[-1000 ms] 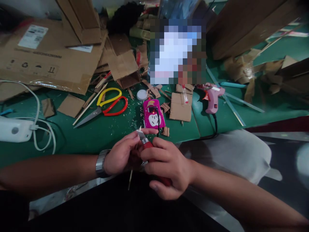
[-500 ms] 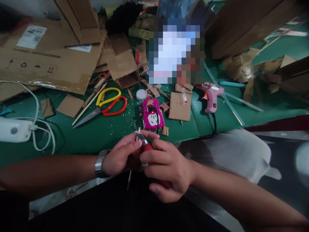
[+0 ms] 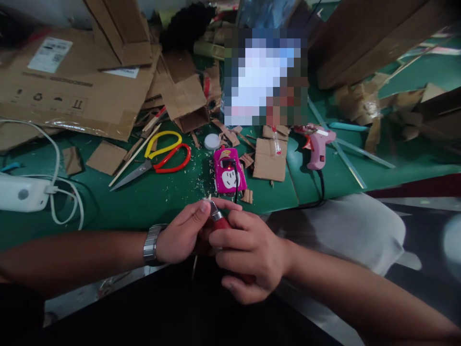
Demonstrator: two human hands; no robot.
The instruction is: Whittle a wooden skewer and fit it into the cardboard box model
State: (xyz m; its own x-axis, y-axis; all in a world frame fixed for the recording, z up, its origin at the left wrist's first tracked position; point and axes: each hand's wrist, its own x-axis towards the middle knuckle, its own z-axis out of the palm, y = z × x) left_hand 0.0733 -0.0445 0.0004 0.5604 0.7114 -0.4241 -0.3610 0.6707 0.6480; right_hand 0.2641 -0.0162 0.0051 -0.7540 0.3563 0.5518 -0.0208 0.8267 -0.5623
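My right hand (image 3: pixel 248 254) is wrapped round the red handle of a knife (image 3: pixel 220 222), whose short metal blade points up and to the left. A thin wooden stick (image 3: pixel 195 267) is pinched in my left hand (image 3: pixel 183 233); its pale tip shows beside the blade and its lower end sticks out below. The left thumb lies against the blade by the tip. Both hands meet just in front of the table's near edge, below a pink power socket (image 3: pixel 229 170) with a black plug and a glowing red light.
Scissors (image 3: pixel 151 163) with yellow and red handles lie left of the socket, near a white power strip (image 3: pixel 23 193). A pink glue gun (image 3: pixel 317 146) rests to the right. Cardboard scraps (image 3: pixel 270 158) and shavings are scattered about. A large flattened box (image 3: pixel 72 91) lies back left.
My left thumb has shifted up toward the stick's tip and now covers part of the blade. The whole view has moved slightly; both grips stay the same.
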